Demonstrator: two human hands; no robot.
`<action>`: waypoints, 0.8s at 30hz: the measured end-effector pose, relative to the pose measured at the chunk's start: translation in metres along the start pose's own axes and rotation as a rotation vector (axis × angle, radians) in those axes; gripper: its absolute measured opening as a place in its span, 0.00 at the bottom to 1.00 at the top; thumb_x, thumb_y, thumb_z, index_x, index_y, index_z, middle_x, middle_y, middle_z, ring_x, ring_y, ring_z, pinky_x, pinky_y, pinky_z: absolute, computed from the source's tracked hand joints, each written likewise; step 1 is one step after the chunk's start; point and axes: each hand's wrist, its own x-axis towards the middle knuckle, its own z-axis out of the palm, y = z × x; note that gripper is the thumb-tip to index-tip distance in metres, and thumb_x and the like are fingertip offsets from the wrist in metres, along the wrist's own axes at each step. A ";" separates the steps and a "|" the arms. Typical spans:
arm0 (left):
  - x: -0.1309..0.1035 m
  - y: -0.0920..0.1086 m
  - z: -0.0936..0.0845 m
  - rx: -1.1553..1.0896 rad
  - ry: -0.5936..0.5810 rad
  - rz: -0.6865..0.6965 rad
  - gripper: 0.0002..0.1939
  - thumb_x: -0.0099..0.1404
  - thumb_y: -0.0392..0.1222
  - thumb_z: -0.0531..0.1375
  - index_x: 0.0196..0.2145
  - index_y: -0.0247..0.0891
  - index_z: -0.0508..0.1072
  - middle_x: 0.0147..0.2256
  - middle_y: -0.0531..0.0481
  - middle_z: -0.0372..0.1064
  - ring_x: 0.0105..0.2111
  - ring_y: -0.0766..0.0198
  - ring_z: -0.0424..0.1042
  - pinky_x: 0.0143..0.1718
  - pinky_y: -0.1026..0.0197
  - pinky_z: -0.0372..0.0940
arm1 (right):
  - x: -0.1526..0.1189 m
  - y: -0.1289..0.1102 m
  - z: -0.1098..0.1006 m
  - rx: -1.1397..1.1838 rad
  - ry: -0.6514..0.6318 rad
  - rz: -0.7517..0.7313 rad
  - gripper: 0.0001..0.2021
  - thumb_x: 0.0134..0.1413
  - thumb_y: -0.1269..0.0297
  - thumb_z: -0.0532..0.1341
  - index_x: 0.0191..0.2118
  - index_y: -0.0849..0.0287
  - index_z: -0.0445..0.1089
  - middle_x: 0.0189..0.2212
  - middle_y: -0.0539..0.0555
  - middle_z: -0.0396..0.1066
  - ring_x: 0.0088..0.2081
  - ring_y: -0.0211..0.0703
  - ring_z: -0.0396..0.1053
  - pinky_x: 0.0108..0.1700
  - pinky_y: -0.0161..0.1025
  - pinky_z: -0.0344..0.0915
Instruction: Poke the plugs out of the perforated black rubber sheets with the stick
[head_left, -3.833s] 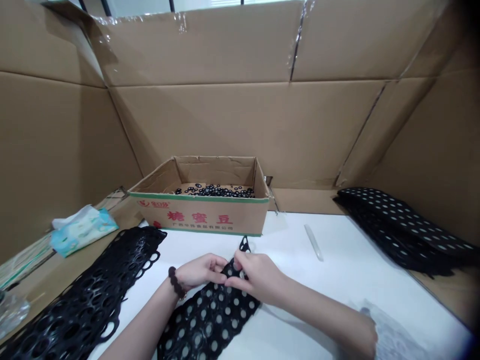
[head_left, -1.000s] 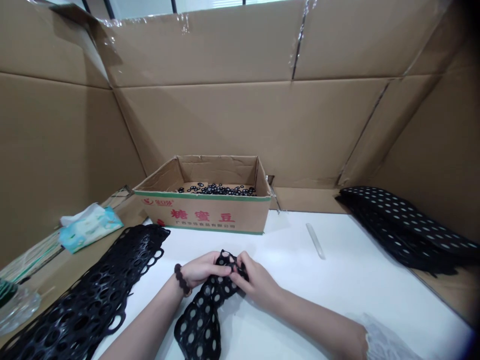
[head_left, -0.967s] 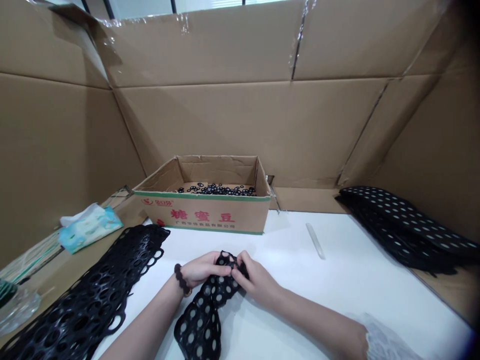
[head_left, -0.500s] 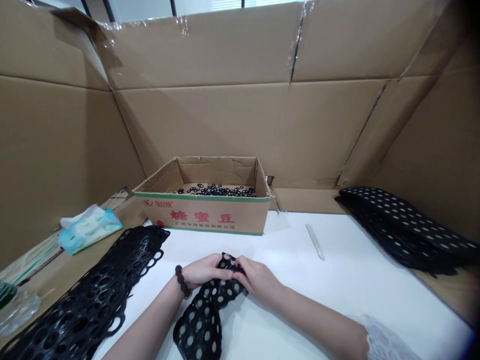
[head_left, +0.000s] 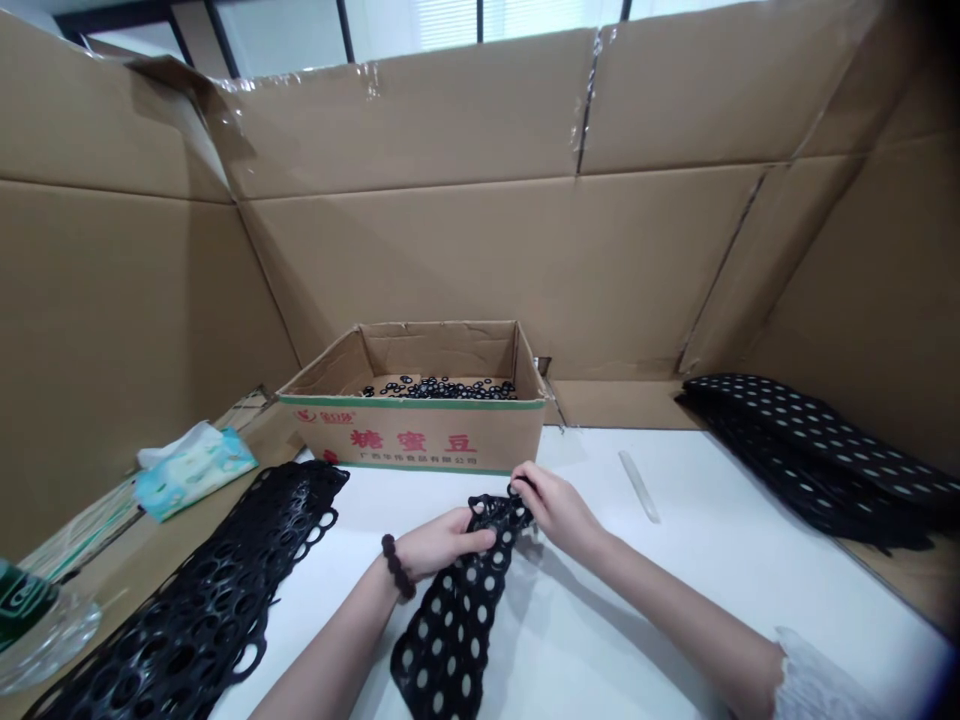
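Observation:
A black sheet with round holes (head_left: 450, 630) hangs down from both hands over the white tabletop. My left hand (head_left: 444, 542) grips its upper left part, thumb on top. At the sheet's top right corner, my right hand (head_left: 551, 505) pinches the edge, where a small black ring shape shows at the fingertips. Behind the hands stands an open cardboard box (head_left: 420, 432) with many small black rings (head_left: 450, 388) inside. On the left lies a glossy black sheet with larger holes (head_left: 202, 590).
Holed black sheets (head_left: 817, 440) are stacked at the right. A translucent strip (head_left: 639, 487) lies on the white table (head_left: 622, 620). A tissue pack (head_left: 196, 470) and a plastic bottle (head_left: 41, 625) are at the left. Tall cardboard walls (head_left: 450, 240) surround the table.
Both hands have moved up and right, and my right hand has moved away from my left toward the sheet's corner. The sheet hangs more spread out. The camera view has shifted slightly.

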 end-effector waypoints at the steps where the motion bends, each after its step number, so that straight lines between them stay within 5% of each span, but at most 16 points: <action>1: -0.001 0.000 0.000 -0.020 0.002 0.003 0.18 0.54 0.46 0.58 0.40 0.33 0.67 0.33 0.50 0.66 0.34 0.63 0.62 0.39 0.62 0.54 | 0.003 0.001 -0.009 -0.020 0.049 -0.016 0.09 0.57 0.63 0.45 0.32 0.57 0.59 0.28 0.52 0.64 0.31 0.40 0.63 0.34 0.35 0.58; 6: -0.009 -0.002 -0.002 -0.111 -0.071 -0.123 0.14 0.49 0.43 0.63 0.33 0.32 0.70 0.30 0.50 0.66 0.29 0.66 0.63 0.34 0.65 0.56 | 0.021 0.000 -0.080 -0.145 0.598 0.142 0.10 0.55 0.60 0.48 0.31 0.59 0.61 0.24 0.52 0.64 0.26 0.39 0.62 0.29 0.35 0.57; 8: -0.008 -0.004 -0.002 -0.144 -0.045 -0.103 0.14 0.49 0.42 0.63 0.33 0.32 0.70 0.30 0.51 0.67 0.29 0.67 0.63 0.34 0.66 0.56 | 0.035 -0.012 -0.100 -0.188 0.669 0.096 0.12 0.55 0.59 0.48 0.32 0.60 0.63 0.23 0.51 0.65 0.25 0.38 0.62 0.28 0.34 0.56; 12: -0.003 -0.005 -0.003 -0.152 -0.075 -0.105 0.13 0.49 0.40 0.63 0.33 0.31 0.71 0.31 0.50 0.67 0.30 0.68 0.63 0.35 0.66 0.56 | 0.087 -0.034 -0.096 -0.161 0.642 -0.089 0.17 0.58 0.58 0.42 0.39 0.59 0.64 0.32 0.54 0.68 0.30 0.38 0.65 0.32 0.32 0.57; 17: -0.009 -0.007 -0.008 -0.181 -0.045 -0.095 0.15 0.49 0.41 0.63 0.35 0.31 0.71 0.31 0.48 0.68 0.30 0.66 0.64 0.35 0.65 0.56 | 0.148 -0.013 -0.071 -0.230 0.288 0.085 0.25 0.58 0.54 0.41 0.29 0.65 0.69 0.23 0.59 0.70 0.30 0.44 0.67 0.34 0.35 0.57; 21: -0.010 -0.008 -0.010 -0.158 -0.072 -0.108 0.14 0.50 0.41 0.63 0.34 0.31 0.71 0.31 0.49 0.68 0.29 0.67 0.64 0.35 0.65 0.56 | 0.148 0.005 -0.072 -0.226 0.232 0.048 0.22 0.57 0.54 0.43 0.33 0.62 0.70 0.28 0.56 0.71 0.32 0.42 0.68 0.34 0.33 0.57; 24: -0.009 -0.008 -0.011 -0.147 -0.072 -0.104 0.14 0.50 0.41 0.62 0.34 0.31 0.71 0.31 0.49 0.68 0.30 0.67 0.64 0.35 0.66 0.56 | 0.137 0.008 -0.074 -0.245 0.312 0.053 0.22 0.52 0.50 0.48 0.30 0.62 0.70 0.24 0.54 0.71 0.27 0.40 0.66 0.30 0.32 0.56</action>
